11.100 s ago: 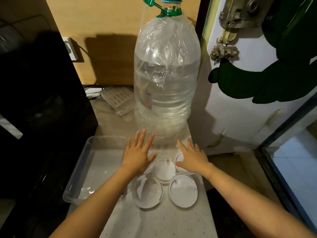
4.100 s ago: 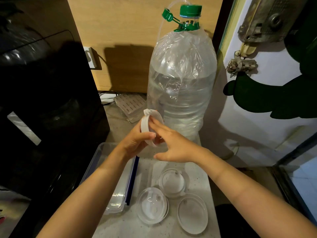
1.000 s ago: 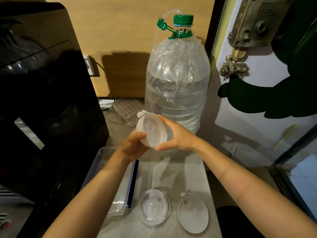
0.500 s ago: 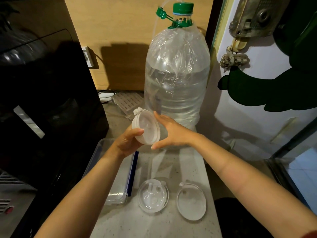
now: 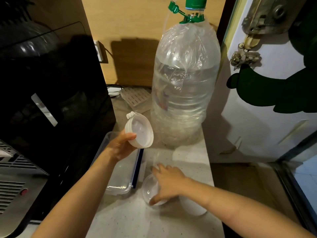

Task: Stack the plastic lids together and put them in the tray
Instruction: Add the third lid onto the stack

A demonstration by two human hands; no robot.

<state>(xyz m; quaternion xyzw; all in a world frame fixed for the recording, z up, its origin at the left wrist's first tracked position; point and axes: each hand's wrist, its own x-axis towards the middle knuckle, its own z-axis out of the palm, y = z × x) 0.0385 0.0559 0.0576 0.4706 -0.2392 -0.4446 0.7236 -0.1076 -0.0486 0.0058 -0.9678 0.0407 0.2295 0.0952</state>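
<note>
My left hand (image 5: 120, 145) holds a small stack of round translucent plastic lids (image 5: 139, 130) tilted on edge above the clear plastic tray (image 5: 118, 188). My right hand (image 5: 167, 180) is down on the counter, with its fingers and thumb closed around the rim of a clear lid (image 5: 150, 189) lying flat there. Another white lid (image 5: 192, 206) lies on the counter to the right, partly hidden under my right wrist. The tray sits at the counter's left side, with a blue strip along its right edge.
A large water bottle (image 5: 183, 86) with a green cap stands at the back of the narrow speckled counter (image 5: 137, 219). A black appliance (image 5: 51, 93) walls off the left. A white door (image 5: 265, 103) with a green shape is at the right. The counter's right edge drops off.
My right hand has let go of the held stack and dropped to the clear lid on the counter. My left hand keeps the stack, now slightly lower and further left.
</note>
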